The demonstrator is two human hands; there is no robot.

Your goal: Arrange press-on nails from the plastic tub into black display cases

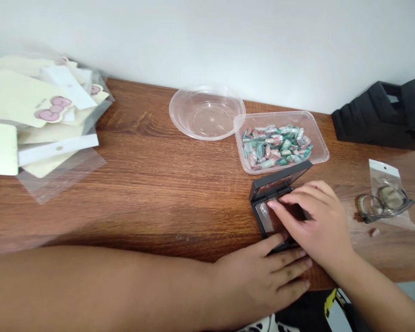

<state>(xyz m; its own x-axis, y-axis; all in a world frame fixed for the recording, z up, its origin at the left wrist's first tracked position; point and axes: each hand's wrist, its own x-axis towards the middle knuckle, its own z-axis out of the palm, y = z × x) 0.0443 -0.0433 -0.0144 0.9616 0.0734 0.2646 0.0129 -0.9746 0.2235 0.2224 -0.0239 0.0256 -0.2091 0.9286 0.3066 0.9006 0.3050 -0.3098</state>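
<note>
A small black hinged case point(260, 221) lies on the wooden table with its lid point(280, 179) raised. One pale, glossy false nail point(263, 210) shows at the left inside it. My right hand point(320, 221) reaches over the case, its thumb and index finger close together at the inside back; whatever lies between the fingertips is hidden. Along the front edge of the case, my left hand point(259, 276) rests with fingers stretched out and apart, the index finger touching the case. Behind the lid, a clear rectangular tub point(318, 138) holds many teal, pink and white false nails point(276, 145).
A clear round bowl point(207, 117) stands beside the tub. At left lie cream cards with pink bows point(53, 108) and clear bags. Glasses point(383, 205) on a plastic bag point(383, 170), a small pinkish piece point(375, 232) and a black stand point(383, 113) are at right.
</note>
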